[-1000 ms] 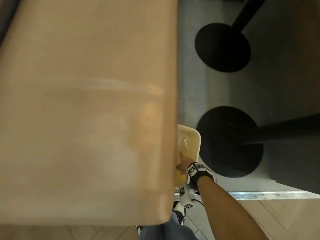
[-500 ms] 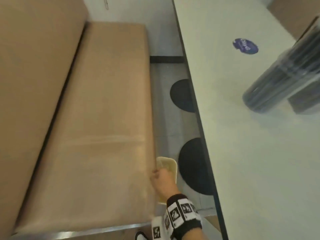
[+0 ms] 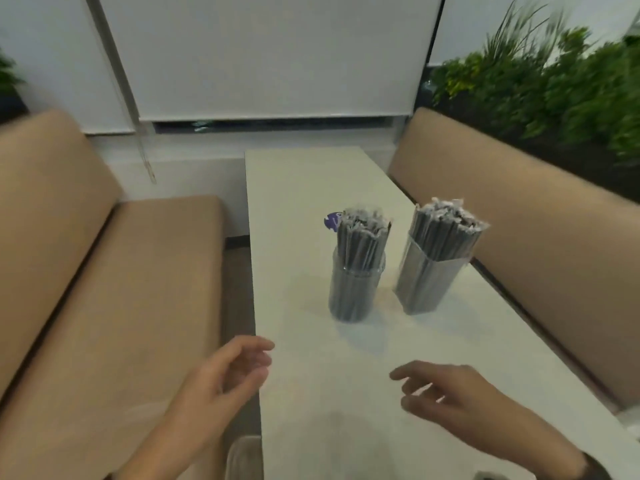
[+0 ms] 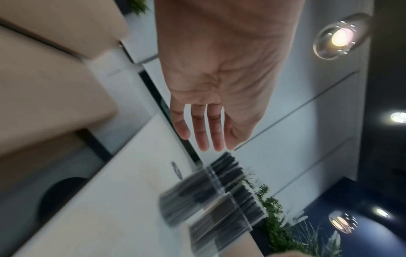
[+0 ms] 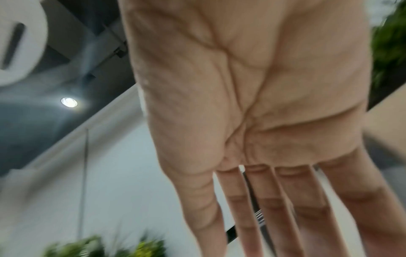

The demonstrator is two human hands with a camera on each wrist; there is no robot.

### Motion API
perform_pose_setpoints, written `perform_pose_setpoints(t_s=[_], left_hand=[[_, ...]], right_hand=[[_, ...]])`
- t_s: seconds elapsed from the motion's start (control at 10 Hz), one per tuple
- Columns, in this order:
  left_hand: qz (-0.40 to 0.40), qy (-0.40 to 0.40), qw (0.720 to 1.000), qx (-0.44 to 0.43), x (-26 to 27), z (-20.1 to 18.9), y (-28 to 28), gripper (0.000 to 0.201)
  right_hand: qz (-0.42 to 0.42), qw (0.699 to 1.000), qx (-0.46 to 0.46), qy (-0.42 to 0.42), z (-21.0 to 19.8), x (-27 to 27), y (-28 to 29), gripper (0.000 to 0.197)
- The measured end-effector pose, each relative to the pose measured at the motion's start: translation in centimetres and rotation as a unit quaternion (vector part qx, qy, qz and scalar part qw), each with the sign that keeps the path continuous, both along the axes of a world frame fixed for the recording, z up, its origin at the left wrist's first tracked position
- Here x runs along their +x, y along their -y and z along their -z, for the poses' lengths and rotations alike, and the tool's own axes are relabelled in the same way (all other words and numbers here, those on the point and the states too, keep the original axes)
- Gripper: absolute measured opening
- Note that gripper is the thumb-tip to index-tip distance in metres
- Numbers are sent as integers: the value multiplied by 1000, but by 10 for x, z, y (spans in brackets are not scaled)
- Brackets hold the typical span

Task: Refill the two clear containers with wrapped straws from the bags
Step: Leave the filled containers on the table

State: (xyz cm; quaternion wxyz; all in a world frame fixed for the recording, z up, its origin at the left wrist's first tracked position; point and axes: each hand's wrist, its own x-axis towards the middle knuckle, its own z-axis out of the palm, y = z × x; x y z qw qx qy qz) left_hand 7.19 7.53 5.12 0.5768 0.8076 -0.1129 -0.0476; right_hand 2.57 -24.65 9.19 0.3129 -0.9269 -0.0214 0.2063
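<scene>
Two clear containers stand upright on the white table point(image 3: 311, 181), both packed with dark wrapped straws that stick out above the rims. The round container point(image 3: 355, 291) is on the left, the angular container point(image 3: 429, 278) on the right. In the left wrist view both show blurred, round container point(image 4: 189, 198) and angular container point(image 4: 222, 220). My left hand point(image 3: 239, 368) hovers at the table's near left edge, fingers relaxed, holding nothing; left hand point(image 4: 206, 132). My right hand point(image 3: 436, 389) hovers over the near table, fingers spread and empty; right hand point(image 5: 263, 200). No bags are in view.
Tan benches flank the table, left bench point(image 3: 131, 289) and right bench point(image 3: 519, 220). A purple round sticker point(image 3: 332, 221) lies behind the round container. Green plants point(image 3: 554, 84) line the back right. White blinds point(image 3: 270, 57) cover the window behind.
The view has swung up from the floor beside the left bench to the table. The hand that reached down at a cream bin is now up, and both hands hover empty over the table.
</scene>
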Motion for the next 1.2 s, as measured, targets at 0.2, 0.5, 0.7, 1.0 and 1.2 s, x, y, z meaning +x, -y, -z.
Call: perform_pose_setpoints(t_s=[0.2,0.5,0.7,1.0,1.2], left_hand=[[-56,-8,998,22,96,-5,137,68],[-137,21,990,17,156,27,228,97],[-160,31,986,41,189,30,244,93],[-148,17,987,54,242,12,253,86],[-139,-36,987,73,223,11,237,137]], right_hand=[[270,949,36,157,26,88,155,103],[308,863,296,271,72,186,128,141],[317,864,272,282,77,224,124,118],[290,889,252,251,74,281,119,115],[289,904,236,207,60,254,131,138]])
